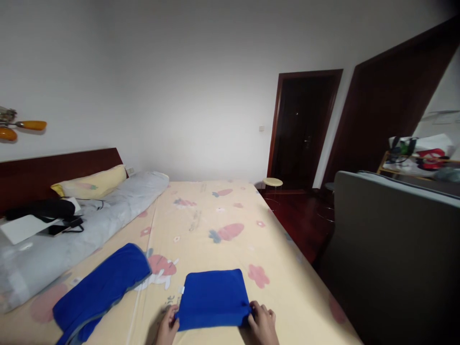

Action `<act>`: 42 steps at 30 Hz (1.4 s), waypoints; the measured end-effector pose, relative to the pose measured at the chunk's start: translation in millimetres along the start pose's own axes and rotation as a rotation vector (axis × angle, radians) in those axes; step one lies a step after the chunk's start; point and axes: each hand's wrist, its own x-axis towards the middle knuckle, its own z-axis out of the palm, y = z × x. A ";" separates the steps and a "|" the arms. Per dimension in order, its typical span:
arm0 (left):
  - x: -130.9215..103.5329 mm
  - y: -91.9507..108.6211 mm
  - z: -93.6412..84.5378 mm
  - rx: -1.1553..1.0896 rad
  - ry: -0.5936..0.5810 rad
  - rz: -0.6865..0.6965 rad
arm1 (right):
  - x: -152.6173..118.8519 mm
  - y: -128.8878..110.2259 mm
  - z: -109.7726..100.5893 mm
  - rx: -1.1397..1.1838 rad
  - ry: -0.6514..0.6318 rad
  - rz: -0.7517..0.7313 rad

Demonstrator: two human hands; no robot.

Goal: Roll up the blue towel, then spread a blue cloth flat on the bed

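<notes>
A blue cloth, folded into a rough rectangle with a small white tag on its left edge, lies on the bed near the front. My left hand pinches its lower left corner. At the lower right corner, the fingers of my right hand are closed on the same cloth. A fold runs across the cloth near its front edge. Farther left lies a second blue cloth with grey edging, which neither hand touches.
The bed has a cream sheet with carrot prints. A grey quilt, a yellow pillow, a white flat item and a black bag are at left. A round stool and a dark panel stand at right.
</notes>
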 end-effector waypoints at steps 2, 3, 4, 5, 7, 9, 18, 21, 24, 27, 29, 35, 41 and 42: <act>2.1 -2.8 3.2 0.055 0.014 0.030 | 3.6 3.8 4.3 -0.006 0.017 0.068; 1.9 -1.6 4.9 0.125 0.030 0.061 | 4.4 4.1 7.6 -0.014 0.042 0.093; 0.5 1.7 7.7 0.212 0.061 0.093 | 4.5 2.5 12.1 -0.018 0.070 0.101; -2.2 7.3 12.3 0.299 0.076 0.136 | 3.8 -1.3 17.8 -0.015 0.089 0.081; -11.4 24.4 28.2 0.425 0.018 0.254 | 0.5 -16.5 33.0 0.010 0.074 -0.045; -23.3 45.8 51.2 0.475 -0.143 0.383 | -4.3 -38.5 50.9 0.041 -0.017 -0.210; -28.4 46.3 51.7 0.645 -0.456 0.311 | -11.1 -8.9 75.6 -0.088 -0.076 -0.238; -21.7 30.0 17.9 0.696 -0.470 0.219 | -11.6 28.2 58.9 -0.133 -0.020 -0.168; -19.1 36.2 2.0 0.717 -0.471 0.216 | -10.1 35.2 43.0 -0.136 -0.064 -0.153; -15.6 57.3 2.5 0.751 -0.440 0.207 | -4.1 17.9 33.5 -0.126 -0.070 -0.109; -11.3 70.4 4.3 0.768 -0.425 0.184 | 1.1 3.1 28.5 -0.112 -0.049 -0.088; 1.3 71.1 -8.0 0.563 -0.425 0.210 | 8.1 -14.0 3.7 -0.048 -0.034 -0.105; 5.4 29.6 -8.9 0.226 -0.341 0.075 | 6.8 -1.2 -7.8 0.054 -0.126 -0.021; 6.1 24.6 -7.4 0.220 -0.312 0.049 | 7.6 0.6 -6.9 0.058 -0.118 0.009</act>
